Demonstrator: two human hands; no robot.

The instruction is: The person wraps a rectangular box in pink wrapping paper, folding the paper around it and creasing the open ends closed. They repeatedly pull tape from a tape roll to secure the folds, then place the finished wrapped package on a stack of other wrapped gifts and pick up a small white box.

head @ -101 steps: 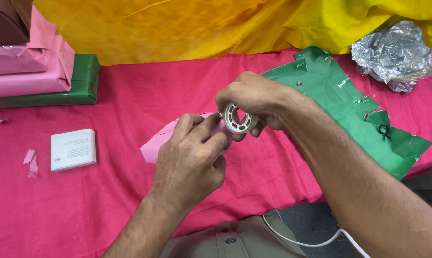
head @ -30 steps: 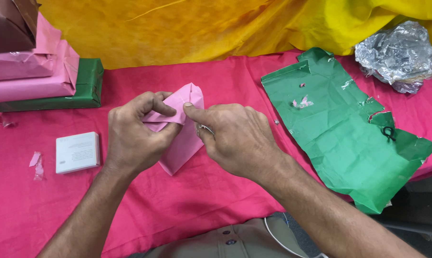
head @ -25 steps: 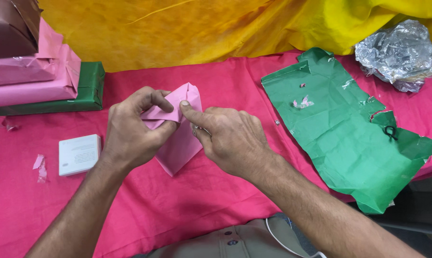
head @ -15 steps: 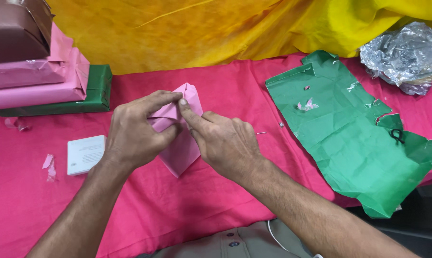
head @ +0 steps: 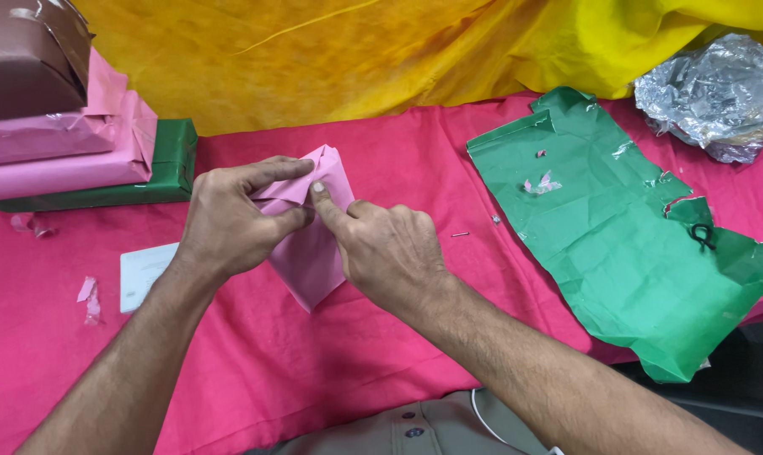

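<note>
Left hand: my left hand [head: 230, 221] sat left of the frame's centre, its fingers [head: 274, 172] curled over the upper fold of the pink-wrapped parcel [head: 310, 253], thumb underneath, pinching the folded paper flap.
Right hand: my right hand [head: 386, 253] came in from the lower right; its forefinger was stretched out and pressed down on the same fold, just beside my left fingertips, the other fingers curled under (what they held, if anything, I could not tell).
Parcel: small, wrapped in pink paper, it lay near the middle of the frame on the worktop [head: 331, 354] with its red-pink cloth, between my two hands and touching both.
Left side: a white flat box [head: 145, 274] lay partly hidden behind my left forearm, with pink paper scraps [head: 86, 299] near it.
Upper left: a stack of wrapped boxes [head: 69, 143] in brown, pink and green.
Right side: a torn green paper sheet [head: 617, 244] lay well apart from the parcel (creased, with tape bits on it).
Upper right: crumpled silver foil [head: 710, 88].
Back: yellow cloth [head: 356, 50] across the top.
</note>
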